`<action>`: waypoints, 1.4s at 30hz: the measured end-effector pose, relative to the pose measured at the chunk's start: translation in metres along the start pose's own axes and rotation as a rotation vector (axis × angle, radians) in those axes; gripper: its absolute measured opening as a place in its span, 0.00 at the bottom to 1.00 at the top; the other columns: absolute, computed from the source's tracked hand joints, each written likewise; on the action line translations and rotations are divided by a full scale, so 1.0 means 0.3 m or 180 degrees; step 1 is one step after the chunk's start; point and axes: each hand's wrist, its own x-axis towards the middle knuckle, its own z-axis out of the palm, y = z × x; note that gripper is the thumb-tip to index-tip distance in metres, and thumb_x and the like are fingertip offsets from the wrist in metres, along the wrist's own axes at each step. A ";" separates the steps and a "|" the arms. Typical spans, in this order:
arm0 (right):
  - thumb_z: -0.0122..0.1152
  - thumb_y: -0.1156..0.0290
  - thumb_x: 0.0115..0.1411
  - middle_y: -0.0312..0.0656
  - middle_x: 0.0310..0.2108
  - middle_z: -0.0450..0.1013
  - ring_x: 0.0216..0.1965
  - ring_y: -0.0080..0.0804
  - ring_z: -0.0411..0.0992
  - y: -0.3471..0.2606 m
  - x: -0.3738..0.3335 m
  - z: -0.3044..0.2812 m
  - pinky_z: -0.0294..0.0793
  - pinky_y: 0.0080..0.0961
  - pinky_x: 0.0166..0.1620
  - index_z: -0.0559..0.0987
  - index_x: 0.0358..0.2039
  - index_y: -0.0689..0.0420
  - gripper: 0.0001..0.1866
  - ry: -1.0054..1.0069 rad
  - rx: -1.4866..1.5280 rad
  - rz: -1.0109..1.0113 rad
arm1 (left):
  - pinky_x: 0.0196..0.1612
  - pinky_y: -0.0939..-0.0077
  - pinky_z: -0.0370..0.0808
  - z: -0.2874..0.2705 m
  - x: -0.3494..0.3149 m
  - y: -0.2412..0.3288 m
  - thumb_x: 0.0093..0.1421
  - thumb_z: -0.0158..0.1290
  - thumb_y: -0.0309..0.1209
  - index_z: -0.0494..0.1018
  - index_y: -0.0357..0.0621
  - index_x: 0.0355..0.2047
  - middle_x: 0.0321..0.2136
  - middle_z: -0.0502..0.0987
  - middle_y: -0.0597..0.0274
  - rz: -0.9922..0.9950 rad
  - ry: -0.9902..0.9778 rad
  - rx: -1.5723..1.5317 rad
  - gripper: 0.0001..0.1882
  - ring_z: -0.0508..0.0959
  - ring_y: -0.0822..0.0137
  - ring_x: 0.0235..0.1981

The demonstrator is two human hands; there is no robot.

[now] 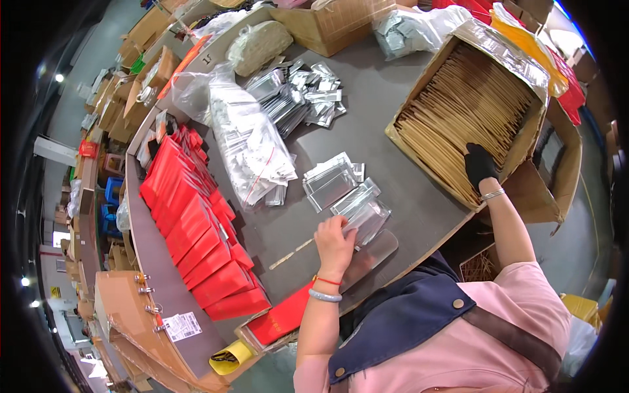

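At the near edge of the bench [373,118], a clear sheet [378,252] lies with its long axis slanting from near left to far right, its rounded end pointing far right. Just to its left, a red packet [282,316] slants the same way, partly under the left wrist. Beyond the sheet, the left hand [335,245] rests with bent fingers against a clear pack [372,221]; whether it grips the pack cannot be told. This pack too runs long from near left to far right, and more packs [333,181] lie just past it. A thin pale strip [290,254] lies left of the hand, slanting likewise.

To the right, the gloved right hand [481,167] touches brown strips [468,111] inside an open carton [422,92]; its fingertips are hidden, so their grip cannot be told. The strips stand tightly packed on edge, their long axes mostly running from far left to near right.

Red packets [206,242] overlap in a long row down the bench's left side. Farther in, a plastic bag [249,131] spills silvery packets, beside a loose heap [304,92]. Along the far edge sit another bag [419,29] and a box [331,26]. Past the bench, shelves of cartons [151,82] line the room's left side, near blue bins [111,203].
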 end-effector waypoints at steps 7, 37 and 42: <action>0.54 0.72 0.61 0.52 0.41 0.74 0.46 0.51 0.72 -0.204 -0.153 -0.168 0.70 0.38 0.49 0.78 0.47 0.59 0.15 -0.0025 0.0605 -0.1113 | 0.38 0.67 0.74 -0.160 -0.161 0.071 0.47 0.65 0.29 0.76 0.39 0.36 0.27 0.78 0.58 -0.0642 -0.1004 -0.0699 0.16 0.78 0.59 0.33; 0.68 0.44 0.43 0.41 0.42 0.71 0.48 0.41 0.69 -0.568 -0.501 0.078 0.63 0.42 0.51 0.74 0.46 0.50 0.33 -0.1294 0.0113 -0.3770 | 0.43 0.58 0.72 -0.294 -0.198 0.075 0.40 0.61 0.27 0.74 0.47 0.34 0.39 0.71 0.53 0.0706 -0.1436 0.0883 0.17 0.71 0.51 0.42; 0.73 0.53 0.40 0.43 0.40 0.70 0.45 0.45 0.69 -0.513 -0.433 0.019 0.63 0.42 0.52 0.74 0.43 0.54 0.31 -0.0952 0.0641 -0.3001 | 0.48 0.54 0.68 -0.537 -0.161 -0.109 0.43 0.57 0.25 0.74 0.41 0.33 0.44 0.70 0.48 0.0513 0.0245 0.1808 0.14 0.69 0.46 0.46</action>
